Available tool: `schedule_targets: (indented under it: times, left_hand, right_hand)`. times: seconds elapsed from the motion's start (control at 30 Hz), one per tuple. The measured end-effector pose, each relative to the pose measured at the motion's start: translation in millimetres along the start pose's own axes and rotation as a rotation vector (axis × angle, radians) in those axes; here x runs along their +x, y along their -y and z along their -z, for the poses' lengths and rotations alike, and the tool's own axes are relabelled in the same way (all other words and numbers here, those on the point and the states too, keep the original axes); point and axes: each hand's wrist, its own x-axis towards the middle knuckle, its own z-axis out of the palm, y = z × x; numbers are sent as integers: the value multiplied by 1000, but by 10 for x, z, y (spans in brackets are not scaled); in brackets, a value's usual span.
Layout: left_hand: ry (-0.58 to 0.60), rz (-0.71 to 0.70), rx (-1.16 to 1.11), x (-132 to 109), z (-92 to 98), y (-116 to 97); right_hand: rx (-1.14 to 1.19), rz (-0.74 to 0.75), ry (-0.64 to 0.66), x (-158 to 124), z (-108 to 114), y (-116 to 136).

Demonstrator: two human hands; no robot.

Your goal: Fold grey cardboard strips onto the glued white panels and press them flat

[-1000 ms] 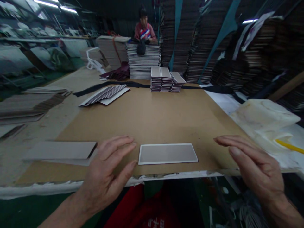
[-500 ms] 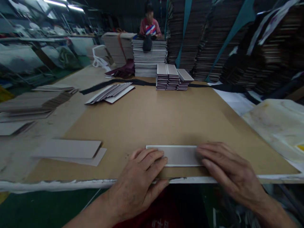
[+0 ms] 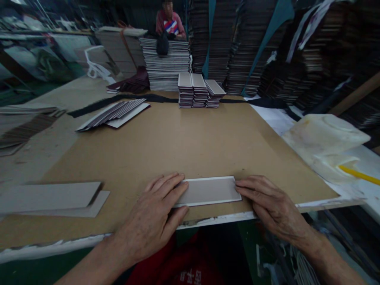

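Observation:
A narrow grey cardboard panel [image 3: 210,190] with a pale border lies flat near the table's front edge. Over its left end rests my left hand [image 3: 158,208], fingers extended and thumb apart, hiding that end. At the opposite end, my right hand [image 3: 268,198] touches the short edge with stretched fingertips, its thumb side low by the table. Neither hand is wrapped round the panel. To the left lie two bare grey cardboard strips [image 3: 56,196], one partly over the other.
Stacked bordered panels [image 3: 192,91] stand at the table's back, with a fanned pile [image 3: 118,113] to their left. More grey boards [image 3: 23,126] lie far left. A whitish plastic container [image 3: 323,134] and a yellow stick [image 3: 359,174] are at right. A person [image 3: 170,21] sits behind tall stacks.
The view has swung to the right, so the table things appear further left. My right fingers have slid off the panel's top to its right edge, uncovering its corners. My left hand stays on the panel.

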Motion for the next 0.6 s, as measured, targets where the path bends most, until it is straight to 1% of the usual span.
schedule_targets:
  times: [0.23,0.6]
  left_hand:
    - [37,18,-4,14,28,1]
    - [59,22,-56,28,25,1]
  right_hand:
    - [-126,48,15,-47,-46,-6]
    - [-195,52,20,-31,-79,12]
